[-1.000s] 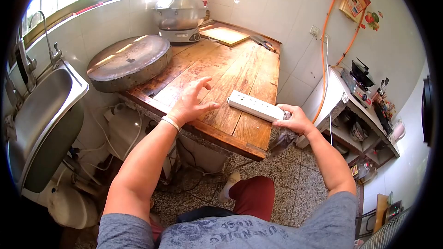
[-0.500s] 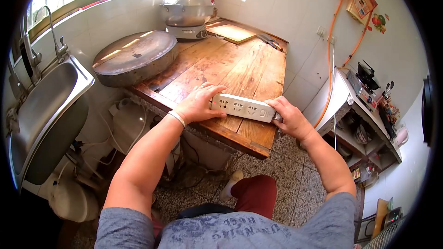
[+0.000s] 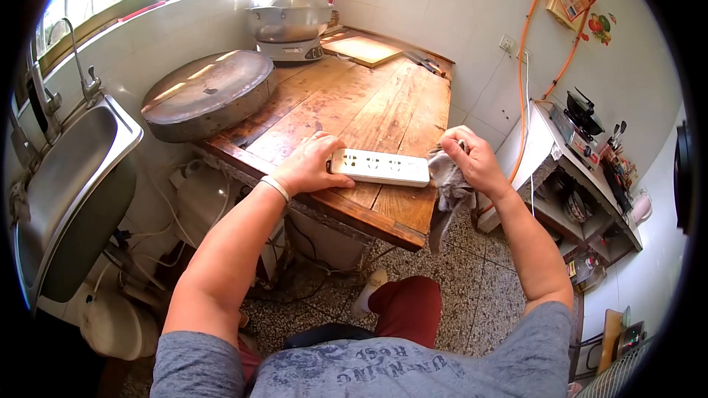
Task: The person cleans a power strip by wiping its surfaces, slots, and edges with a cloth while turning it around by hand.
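A white power strip (image 3: 382, 169) with several sockets lies near the front edge of the wooden table (image 3: 346, 114). Its left end is gripped by my left hand (image 3: 313, 166), thumb on the near side and fingers on the far side. Just off the strip's right end, my right hand (image 3: 476, 158) is closed around a crumpled grey cloth (image 3: 451, 180). The cloth hangs down past the table's right edge, close to the strip; whether they touch I cannot tell.
A thick round wooden block (image 3: 210, 92) stands at the table's left, with a lidded metal pot (image 3: 289, 15) behind it. The steel sink (image 3: 77, 151) is at far left. At right, a shelf unit (image 3: 564, 177) holds pans, near an orange hose (image 3: 522, 88).
My right hand has come off the strip's right end and moved slightly right and up. The grey cloth in it now shows clearly. My left hand still holds the strip.
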Demonstrator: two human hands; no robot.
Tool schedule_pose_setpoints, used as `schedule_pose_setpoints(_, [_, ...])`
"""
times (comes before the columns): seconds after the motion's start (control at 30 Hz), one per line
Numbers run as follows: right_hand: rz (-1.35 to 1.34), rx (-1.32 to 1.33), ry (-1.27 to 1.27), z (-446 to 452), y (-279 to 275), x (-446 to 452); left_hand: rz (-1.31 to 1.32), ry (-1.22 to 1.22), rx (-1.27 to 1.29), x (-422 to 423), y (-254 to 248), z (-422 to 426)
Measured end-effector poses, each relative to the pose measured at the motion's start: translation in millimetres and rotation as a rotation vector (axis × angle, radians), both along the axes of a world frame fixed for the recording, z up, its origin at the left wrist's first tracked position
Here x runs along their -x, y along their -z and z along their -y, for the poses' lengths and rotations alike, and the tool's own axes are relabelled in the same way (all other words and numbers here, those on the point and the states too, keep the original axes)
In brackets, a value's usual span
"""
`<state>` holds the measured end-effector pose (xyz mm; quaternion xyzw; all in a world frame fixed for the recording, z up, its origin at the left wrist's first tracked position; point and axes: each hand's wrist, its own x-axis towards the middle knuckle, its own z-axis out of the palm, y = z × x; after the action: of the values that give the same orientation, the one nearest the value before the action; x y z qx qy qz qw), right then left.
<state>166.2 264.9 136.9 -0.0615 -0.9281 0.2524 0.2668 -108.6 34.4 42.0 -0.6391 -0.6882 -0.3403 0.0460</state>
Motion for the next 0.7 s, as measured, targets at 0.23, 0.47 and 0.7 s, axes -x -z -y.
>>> schedule_pose_setpoints(0.23, [0.115,-0.042,0.051,41,-1,44,-0.005,0.087,-0.024,8,5,-6])
schedule_pose_setpoints(0.47, [0.311,-0.276,-0.228,30,13,55,0.001,0.083,-0.001,7,1,-4])
schedule_pose_setpoints(0.7, [0.211,-0.273,-0.195,45,23,59,-0.022,0.078,-0.001,7,3,-5])
